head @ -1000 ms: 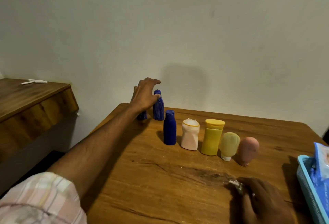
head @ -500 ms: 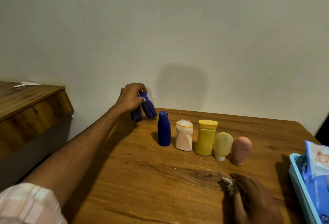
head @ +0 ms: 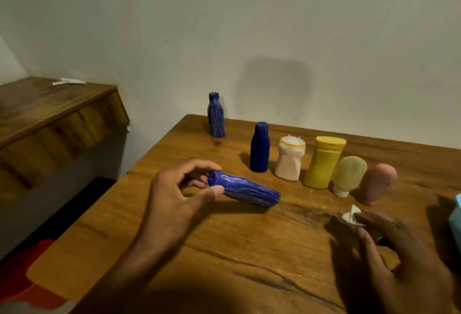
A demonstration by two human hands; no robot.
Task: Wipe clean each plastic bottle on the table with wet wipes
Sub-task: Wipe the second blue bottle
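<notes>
The left hand [head: 174,196] pinches a light, rigid blue white-streaked plastic bottle [head: 245,190] by its cap; the right hand [head: 389,246] grips a crumpled white wet wipe [head: 350,215].

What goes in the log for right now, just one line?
left hand: holds streaked bottle sideways by cap | right hand: holds wipe | wiping: not started | table: six bottles upright
</notes>
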